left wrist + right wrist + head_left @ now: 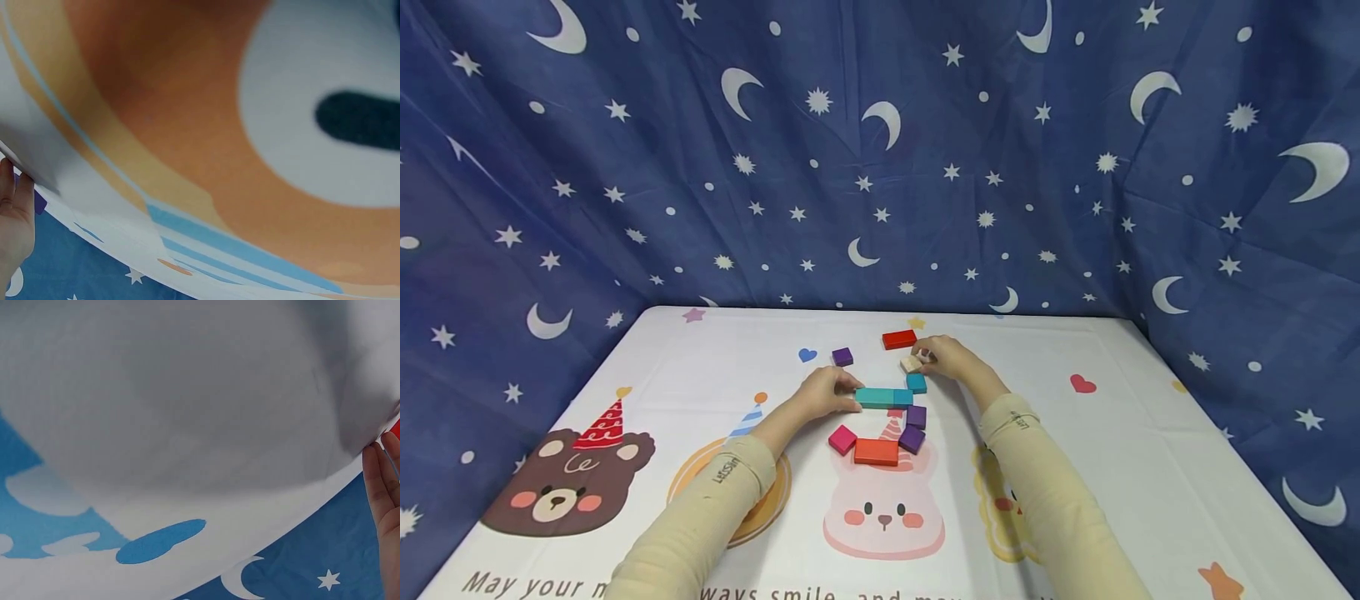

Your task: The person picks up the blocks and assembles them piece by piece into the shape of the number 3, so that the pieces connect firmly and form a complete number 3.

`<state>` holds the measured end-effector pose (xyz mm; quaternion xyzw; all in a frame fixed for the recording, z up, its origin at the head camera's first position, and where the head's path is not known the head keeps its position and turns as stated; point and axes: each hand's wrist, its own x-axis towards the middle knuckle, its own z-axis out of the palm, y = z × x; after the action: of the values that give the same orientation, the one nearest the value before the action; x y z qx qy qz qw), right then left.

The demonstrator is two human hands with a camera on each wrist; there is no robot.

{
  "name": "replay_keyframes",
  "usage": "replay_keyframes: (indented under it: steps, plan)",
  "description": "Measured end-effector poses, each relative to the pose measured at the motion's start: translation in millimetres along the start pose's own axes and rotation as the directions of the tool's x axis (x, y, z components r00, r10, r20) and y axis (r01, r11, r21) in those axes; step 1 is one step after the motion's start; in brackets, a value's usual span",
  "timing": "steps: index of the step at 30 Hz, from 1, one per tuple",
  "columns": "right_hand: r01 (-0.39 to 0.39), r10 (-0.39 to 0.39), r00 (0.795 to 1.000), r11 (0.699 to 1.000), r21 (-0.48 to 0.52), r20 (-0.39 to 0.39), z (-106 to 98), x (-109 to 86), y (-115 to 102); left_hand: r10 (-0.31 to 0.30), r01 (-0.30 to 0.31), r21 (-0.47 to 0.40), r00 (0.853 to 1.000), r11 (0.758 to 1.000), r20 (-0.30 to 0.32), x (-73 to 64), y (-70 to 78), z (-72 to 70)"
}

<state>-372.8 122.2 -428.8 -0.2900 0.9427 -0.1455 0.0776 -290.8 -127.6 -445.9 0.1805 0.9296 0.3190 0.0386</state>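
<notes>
In the head view, my left hand is at the left end of a long teal block, thumb and forefinger on either side of it. A smaller teal block adjoins its right end. My right hand pinches a cream block at the fingertips, just above a blue block. Below stand two purple blocks, an orange-red block and a pink block, forming a curve. Both wrist views show mostly tablecloth, with the left hand and right hand at the edges.
A red block lies beyond the right hand, and a separate purple block lies beyond the left. The white printed tablecloth covers the table. A blue curtain with moons and stars hangs behind and at the sides.
</notes>
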Motion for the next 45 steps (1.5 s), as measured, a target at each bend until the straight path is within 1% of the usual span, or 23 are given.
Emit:
replay_keyframes:
  steps: [9,16,21,27,31,33,37,38,41,44,45]
  plan:
    - [-0.033,0.033,0.999,0.999,0.01,0.018,0.1,0.9,-2.2,0.011,-0.011,0.0,1.0,1.0,-0.001,-0.1,-0.4,-0.5]
    - [-0.03,0.03,0.999,0.999,0.011,0.011,2.1,1.3,-1.1,-0.013,0.013,-0.012,1.0,1.0,-0.002,-0.6,0.1,0.5]
    - [-0.029,0.029,0.999,1.0,-0.001,0.014,1.4,0.7,-2.2,-0.01,0.01,-0.009,1.0,1.0,-0.005,-0.3,-0.1,0.7]
    - [-0.053,0.053,0.998,0.999,0.004,0.018,2.1,-0.1,-3.8,-0.021,0.021,-0.016,1.0,1.0,-0.006,0.0,0.7,1.8]
    - [-0.049,0.049,0.999,0.999,0.002,0.012,2.0,-0.8,-3.2,-0.026,0.026,-0.008,1.0,1.0,-0.007,-0.4,1.3,1.8]
    - [-0.044,0.044,0.999,0.999,-0.001,0.011,1.7,-1.1,-3.0,-0.031,0.031,-0.019,1.0,0.999,0.0,-0.3,1.0,1.2]
    - [-0.044,0.044,0.999,0.999,0.0,0.012,1.3,-1.8,-3.1,-0.001,0.001,-0.035,1.0,0.999,0.004,0.4,-3.2,-0.1]
    - [-0.042,0.042,0.999,0.999,0.001,0.011,1.2,-1.9,-3.1,0.028,-0.029,-0.04,1.0,0.999,-0.005,4.2,-11.7,3.5]
    - [-0.04,0.04,0.999,0.999,0.002,0.007,1.4,-1.9,-2.5,0.04,-0.04,-0.031,0.999,0.999,-0.007,5.0,-13.8,3.8]
    - [-0.036,0.036,0.999,0.999,0.001,0.003,1.8,-1.6,-1.7,0.032,-0.033,-0.039,0.999,0.999,-0.007,5.2,-13.0,4.4]
    - [-0.036,0.036,0.999,0.999,0.002,0.004,2.1,-1.5,-1.3,0.002,-0.002,-0.04,1.0,0.999,0.002,1.7,-4.9,1.1]
